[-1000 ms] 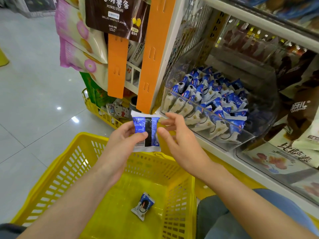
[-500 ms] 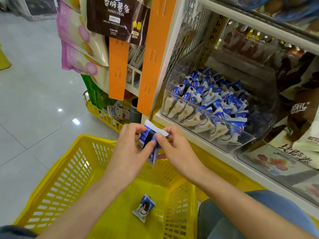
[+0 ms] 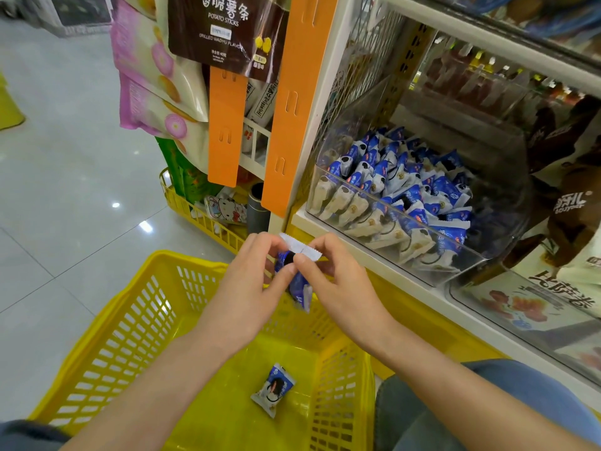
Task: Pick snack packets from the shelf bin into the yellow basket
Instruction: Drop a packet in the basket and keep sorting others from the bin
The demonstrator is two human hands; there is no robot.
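Two hands meet over the far rim of the yellow basket [image 3: 130,327]. Left hand [image 3: 247,288] and right hand [image 3: 341,281] each pinch one blue-and-white snack packet [image 3: 300,289] between thumb and forefinger, thumbs nearly touching at its middle. The other fingers curl loosely behind it. The packet's white crimped top edge sticks up above the fingertips, and its lower end hangs down between the hands, tilted a little to the right.

The held packet is above the basket's far wall, just near of the shelf edge and to the near left of the shelf bin [image 3: 455,268].

The bin is clear plastic, on the shelf to the right, with many matching packets [image 3: 406,190] heaped in it, some pressed against its front wall.

One more packet [image 3: 273,393] lies flat on the basket floor, near the right wall, well apart from the hands.

To the left: an orange strip [image 3: 292,102] upright on the shelf post, and a brown bag of potato sticks [image 3: 224,24] hanging beside it. A second yellow basket [image 3: 195,213] stands on the tile floor [image 3: 65,157] beyond.
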